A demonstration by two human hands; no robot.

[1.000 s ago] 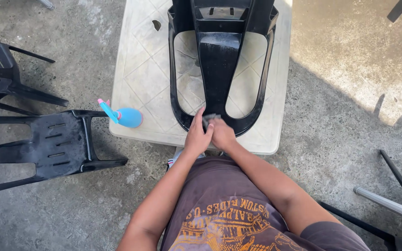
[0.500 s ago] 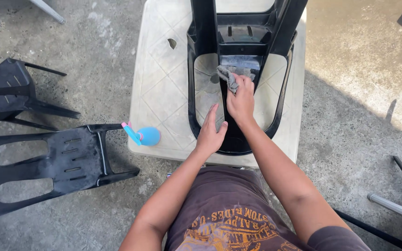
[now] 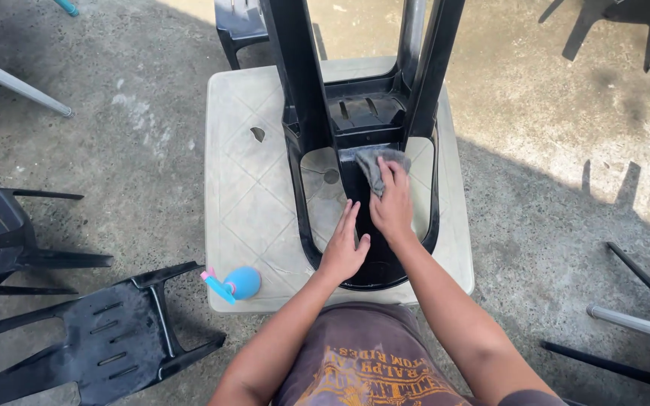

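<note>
A black plastic chair (image 3: 362,128) lies upside down on a cream plastic bench (image 3: 250,203), its legs rising toward the camera and its back reaching to the bench's near edge. The right hand (image 3: 394,207) presses a grey rag (image 3: 374,164) against the middle strip of the chair back, fingers curled over the cloth and gripping its near end, about halfway between the near and far edges of the bench. The left hand (image 3: 344,248) lies flat just beside it, fingers stretched out and slightly spread, palm down on the same black strip and holding nothing. The two hands almost touch at the thumbs. A small blue spray bottle (image 3: 236,284) with a pink trigger lies on its side at the near left corner of the bench, well apart from both hands. The bench top has a moulded diamond pattern and a small dark hole (image 3: 257,134) toward its far left part. On the concrete floor (image 3: 551,150) to the left of the bench lie two more black chairs, one (image 3: 92,338) close to the near left corner and another (image 3: 1,233) farther left. A metal tube (image 3: 16,83) slants across the far left of the floor, and more chair legs (image 3: 641,301) show at the right edge.
</note>
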